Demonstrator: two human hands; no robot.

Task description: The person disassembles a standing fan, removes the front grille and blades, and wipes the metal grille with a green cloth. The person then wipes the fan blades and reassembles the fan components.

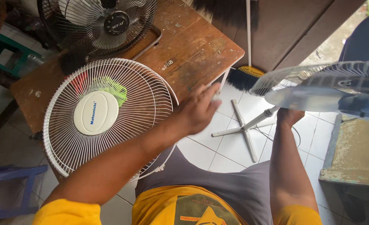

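My left hand (197,111) reaches over the corner of a worn wooden table (192,46). It is blurred, with the fingers curled and something pale at the fingertips that I cannot make out. Left of it, a white round fan grille (105,118) lies flat on the table. My right hand (289,116) is up under the head of a white standing fan (317,88), closed around its neck where the pole (262,118) meets the head. The fingers are partly hidden by the fan head. The fan's cross-shaped base (244,130) rests on the white tiled floor.
A dark fan (109,21) stands at the back of the table. A broom (243,77) leans by the table's corner. A blue stool (9,183) is at the lower left, a green one (5,50) at the upper left, and a weathered bench (355,154) at the right.
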